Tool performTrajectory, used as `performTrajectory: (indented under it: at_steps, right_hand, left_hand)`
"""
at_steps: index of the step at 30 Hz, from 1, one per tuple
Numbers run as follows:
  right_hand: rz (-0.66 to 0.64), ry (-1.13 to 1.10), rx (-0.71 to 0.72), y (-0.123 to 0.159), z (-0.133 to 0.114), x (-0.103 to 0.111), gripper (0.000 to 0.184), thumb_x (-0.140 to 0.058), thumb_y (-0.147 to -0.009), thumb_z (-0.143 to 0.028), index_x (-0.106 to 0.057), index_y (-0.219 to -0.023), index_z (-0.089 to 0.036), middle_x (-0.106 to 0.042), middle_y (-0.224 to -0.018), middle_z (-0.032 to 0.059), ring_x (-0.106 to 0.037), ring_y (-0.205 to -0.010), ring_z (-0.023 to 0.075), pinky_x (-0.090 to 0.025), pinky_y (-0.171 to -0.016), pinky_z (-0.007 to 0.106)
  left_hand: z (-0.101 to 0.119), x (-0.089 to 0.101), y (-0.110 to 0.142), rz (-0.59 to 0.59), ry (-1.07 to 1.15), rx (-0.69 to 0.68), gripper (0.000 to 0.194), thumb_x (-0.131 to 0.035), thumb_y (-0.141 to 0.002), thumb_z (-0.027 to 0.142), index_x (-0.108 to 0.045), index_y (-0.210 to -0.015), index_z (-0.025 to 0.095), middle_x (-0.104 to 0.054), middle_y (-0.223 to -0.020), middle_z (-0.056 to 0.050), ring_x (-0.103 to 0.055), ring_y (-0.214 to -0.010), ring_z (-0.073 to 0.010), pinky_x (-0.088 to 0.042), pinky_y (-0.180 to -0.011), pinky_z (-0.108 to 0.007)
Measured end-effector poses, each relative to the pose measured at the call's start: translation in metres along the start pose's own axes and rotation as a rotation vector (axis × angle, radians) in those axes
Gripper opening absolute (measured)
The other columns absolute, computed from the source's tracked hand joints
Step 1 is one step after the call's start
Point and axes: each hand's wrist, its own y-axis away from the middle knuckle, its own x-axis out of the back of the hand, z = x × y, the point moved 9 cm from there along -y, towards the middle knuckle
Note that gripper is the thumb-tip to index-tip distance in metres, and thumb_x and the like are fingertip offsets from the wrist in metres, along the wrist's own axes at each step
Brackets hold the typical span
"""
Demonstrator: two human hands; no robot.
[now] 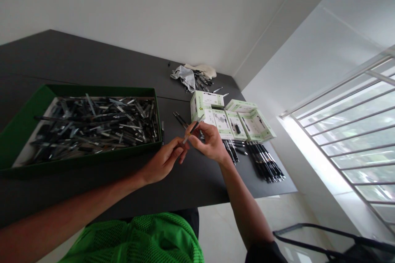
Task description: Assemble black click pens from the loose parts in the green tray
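Observation:
Both my hands meet over the dark table, at the ends of one slim black-and-clear pen (194, 128). My right hand (209, 141) pinches the pen between thumb and fingers, and its tip slants up and away to the right. Close at the pen's lower end, my left hand (169, 156) is closed on it, with the fingertips partly hidden. Just beyond my hands, a couple of dark pens (180, 119) lie on the table. Left of my hands stands a green box (156, 119) heaped with loose pens and clear pen parts (101, 125).
Right of my hands are pale green-and-white cartons (222, 123), one with a small black piece (237, 128) in it. Rows of black pens (267, 162) lie in front. Grey and cream cloths (185, 76) lie over more pens near the wall. A chair frame (317, 230) stands lower right.

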Motion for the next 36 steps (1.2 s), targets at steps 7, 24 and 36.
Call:
performTrajectory:
  at_steps: [7, 24, 36]
  right_hand:
    - [-0.133, 0.153, 0.022, -0.002, -0.015, -0.006, 0.02, -0.07, -0.094, -0.036, -0.067, -0.111, -0.024, -0.072, -0.11, 0.0047, -0.064, -0.099, 0.0201, -0.052, -0.091, 0.035]
    - [0.672, 1.031, -0.528, 0.066, 0.066, 0.195, 0.031, -0.059, -0.087, -0.029, -0.078, -0.107, -0.017, -0.075, -0.104, 0.0154, -0.061, -0.102, 0.0328, -0.041, -0.1, 0.049]
    - [0.386, 1.13, -0.575, 0.031, 0.096, 0.149, 0.022, -0.061, -0.094, -0.027, -0.082, -0.1, -0.021, -0.078, -0.11, 0.014, -0.057, -0.108, 0.0333, -0.035, -0.1, 0.049]
  left_hand:
    - [0.004, 0.004, -0.001, 0.037, 0.003, -0.002, 0.042, -0.043, -0.109, 0.056, -0.053, -0.092, 0.02, -0.051, -0.079, 0.002, -0.049, -0.072, -0.0158, -0.041, -0.074, -0.03]
    - [0.003, 0.005, 0.0, 0.078, 0.109, 0.001, 0.034, -0.045, -0.11, 0.051, -0.053, -0.107, 0.019, -0.05, -0.078, 0.003, -0.05, -0.069, -0.0146, -0.042, -0.071, -0.031]
    - [0.004, 0.003, 0.0, 0.066, 0.12, -0.006, 0.036, -0.045, -0.11, 0.053, -0.053, -0.107, 0.019, -0.05, -0.078, 0.002, -0.05, -0.069, -0.0149, -0.043, -0.071, -0.031]
